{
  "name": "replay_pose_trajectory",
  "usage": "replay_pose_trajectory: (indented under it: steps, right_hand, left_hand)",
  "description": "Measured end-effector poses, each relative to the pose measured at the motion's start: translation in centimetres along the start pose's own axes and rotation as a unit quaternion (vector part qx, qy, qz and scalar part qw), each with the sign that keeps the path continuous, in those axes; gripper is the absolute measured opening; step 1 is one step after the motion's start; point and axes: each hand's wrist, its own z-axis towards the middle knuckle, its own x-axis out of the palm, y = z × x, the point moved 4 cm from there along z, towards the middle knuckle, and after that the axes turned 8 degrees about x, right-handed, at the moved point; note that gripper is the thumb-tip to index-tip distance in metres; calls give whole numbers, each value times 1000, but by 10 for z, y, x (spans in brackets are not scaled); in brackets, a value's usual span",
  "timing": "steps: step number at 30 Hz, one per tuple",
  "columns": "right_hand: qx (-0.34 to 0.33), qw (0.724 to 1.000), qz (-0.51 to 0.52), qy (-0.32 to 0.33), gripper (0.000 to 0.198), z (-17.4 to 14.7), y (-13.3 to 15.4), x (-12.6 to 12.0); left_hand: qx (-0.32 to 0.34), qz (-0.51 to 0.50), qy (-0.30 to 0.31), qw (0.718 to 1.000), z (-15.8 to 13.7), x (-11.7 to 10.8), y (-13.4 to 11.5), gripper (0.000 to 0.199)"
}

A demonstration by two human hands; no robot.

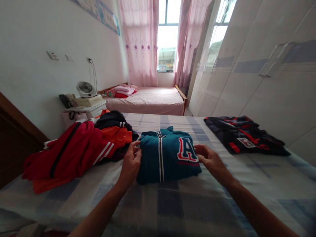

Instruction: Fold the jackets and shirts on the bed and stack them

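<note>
A folded teal jacket point(150, 158) lies on the bed in front of me, with a striped strip down its front and a large letter A patch. My left hand point(132, 158) grips its left edge, fingers curled and thumb on top. At the opposite edge, beside the patch, my right hand point(209, 159) pinches the cloth between thumb and fingers. The undersides of both grips are hidden. Left of the jacket is a loose heap of clothes, with a red garment point(74, 148) and an orange one point(116, 135). A folded black and red garment point(244, 136) lies to the right.
The checked bedsheet point(170, 200) spreads under everything. Behind stands a second bed point(158, 100) with pink bedding. A small fan point(86, 89) sits on a white cabinet point(97, 108) at the left. White wardrobes point(249, 75) line the right side.
</note>
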Motion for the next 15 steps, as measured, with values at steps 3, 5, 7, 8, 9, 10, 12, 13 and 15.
replay_pose_trajectory:
  steps: [3, 5, 7, 8, 9, 10, 12, 13, 15]
  right_hand:
    - [71, 997, 10, -8, 39, 5, -1, -5]
    - [102, 994, 16, -23, 44, 12, 3, -6]
    - [125, 992, -4, -17, 50, 21, 8, -1]
    - [129, 991, -27, -5, 51, 27, 10, 3]
    - [127, 991, -49, 13, 49, 32, 12, 9]
    - [122, 990, -65, 34, 43, 37, 14, 15]
    - [106, 990, -68, 70, 30, 45, 19, 27]
    - [104, 990, -53, 84, 25, 47, 21, 32]
    - [112, 988, -19, 101, 23, 49, 27, 36]
  left_hand:
    - [-86, -21, 31, 996, -10, -2, 22, 51]
    - [-95, -17, 40, 995, -11, -3, 26, 55]
    - [-115, -21, 41, 992, -9, -5, 27, 54]
    - [-133, -30, 42, 990, -7, -4, 27, 53]
    - [-152, -42, 45, 986, -4, -4, 28, 52]
    - [-169, -53, 50, 983, -1, -2, 28, 51]
    - [-178, -69, 67, 979, 7, 2, 25, 50]
    - [-170, -76, 76, 980, 10, 4, 22, 49]
    - [-143, -92, 90, 981, 17, 8, 13, 45]
